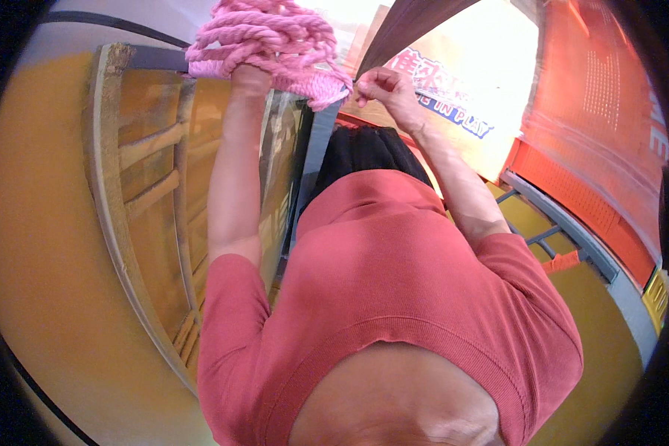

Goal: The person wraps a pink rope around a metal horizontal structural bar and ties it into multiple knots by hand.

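A bundle of chunky pink rope-like yarn (271,33), looped and braided, is up at the top left of centre. My left hand (251,78) goes in under it; only the wrist shows, and the fingers are hidden by the pink strands. Just right of the bundle's lower corner, my right hand (388,91) is closed in a pinch, thumb against fingertips. Something thin and pale seems to run from the pink edge toward those fingertips, too small to make out.
Left of me stands a metal-framed rack (108,149) with crossbars. A printed board (490,89) with red edging lies at the upper right, and a dark brown strip (416,26) slants over it. Farther right are a red plastic-covered panel (595,97) and a grey-legged stool or frame (565,223).
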`<state>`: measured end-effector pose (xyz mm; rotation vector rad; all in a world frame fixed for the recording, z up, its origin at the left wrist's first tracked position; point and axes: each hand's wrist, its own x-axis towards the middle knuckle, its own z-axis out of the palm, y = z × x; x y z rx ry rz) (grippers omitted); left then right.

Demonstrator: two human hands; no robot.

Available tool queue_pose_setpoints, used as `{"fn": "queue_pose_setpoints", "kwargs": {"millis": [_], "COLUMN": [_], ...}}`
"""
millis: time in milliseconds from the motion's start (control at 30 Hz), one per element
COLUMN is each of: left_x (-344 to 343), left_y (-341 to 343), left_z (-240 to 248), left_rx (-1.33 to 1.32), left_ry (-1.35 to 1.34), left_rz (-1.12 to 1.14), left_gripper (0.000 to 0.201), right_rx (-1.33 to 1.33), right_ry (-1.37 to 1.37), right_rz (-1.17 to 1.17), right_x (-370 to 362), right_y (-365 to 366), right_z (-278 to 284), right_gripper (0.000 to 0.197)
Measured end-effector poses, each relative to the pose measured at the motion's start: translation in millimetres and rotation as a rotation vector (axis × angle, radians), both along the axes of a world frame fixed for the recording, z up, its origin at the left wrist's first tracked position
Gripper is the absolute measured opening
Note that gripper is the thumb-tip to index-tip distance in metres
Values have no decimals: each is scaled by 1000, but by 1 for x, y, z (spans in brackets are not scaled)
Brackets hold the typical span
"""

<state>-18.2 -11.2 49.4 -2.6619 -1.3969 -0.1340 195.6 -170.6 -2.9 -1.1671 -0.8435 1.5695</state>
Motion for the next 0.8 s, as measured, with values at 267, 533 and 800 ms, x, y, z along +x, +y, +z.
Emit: {"fn": "queue_pose_setpoints", "kwargs": {"millis": [267,533,800], "left_x": [-5,-11,-19], "left_y": [7,10,6], "left_z": [-11,-15,-23], "left_rx": [124,212,343], "left_ry": [103,210,377], "left_rz": [-28,-34,-37], "left_gripper": [42,41,40], "right_rx": [19,82,45], "right_ry": [-87,-177,-19], "right_rz": [-88,-234,-206], "right_x": [-27,-38,-35], "right_y": [-15,-21,-17], "right_z": [-1,7,8], "right_gripper": [8,9,21]}}
